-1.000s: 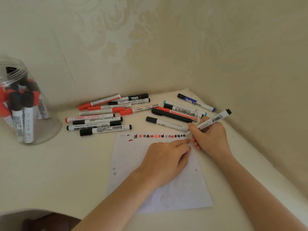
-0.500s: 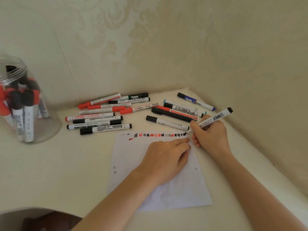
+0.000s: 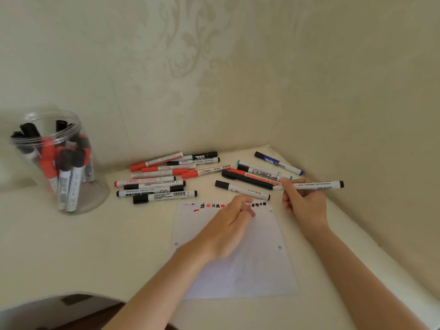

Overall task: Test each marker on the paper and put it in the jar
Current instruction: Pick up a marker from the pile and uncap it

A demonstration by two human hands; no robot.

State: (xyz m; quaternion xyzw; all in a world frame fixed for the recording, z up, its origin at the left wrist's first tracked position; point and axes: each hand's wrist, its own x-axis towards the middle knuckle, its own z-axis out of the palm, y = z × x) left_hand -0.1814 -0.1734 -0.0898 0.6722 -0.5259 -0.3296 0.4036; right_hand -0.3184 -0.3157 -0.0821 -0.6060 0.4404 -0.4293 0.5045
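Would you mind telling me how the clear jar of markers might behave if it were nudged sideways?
The clear plastic jar looks light and tall, so a push near its rim might tip it. The markers leaning inside would probably shift and rattle. Its wider base may let it slide on the smooth desk.

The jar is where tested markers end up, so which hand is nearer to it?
Left. The left hand rests on the paper, right of the jar. The right hand, holding a marker, is farther right.
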